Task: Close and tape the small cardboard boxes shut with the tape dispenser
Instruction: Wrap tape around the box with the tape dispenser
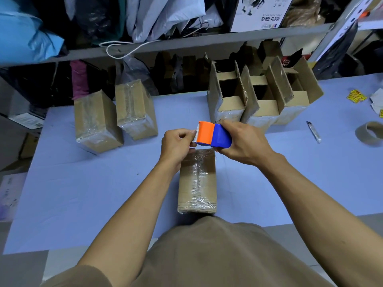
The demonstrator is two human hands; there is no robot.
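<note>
Just above the far end of the closed, clear-taped brown cardboard box (197, 181) on the blue table (83, 193), the right hand (242, 141) grips the orange-and-blue plastic tape dispenser (213, 134). The left hand (178, 146) pinches the tape end at its toothed edge. Behind the dispenser stand 3 open cardboard boxes (263, 96); 2 taped boxes (116, 117) sit to its left.

Blue table (83, 193), cluttered grey shelf (186, 41)

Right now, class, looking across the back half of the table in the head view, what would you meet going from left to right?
Two taped boxes → three open boxes → knife → yellow stickers → empty tape core.
</note>
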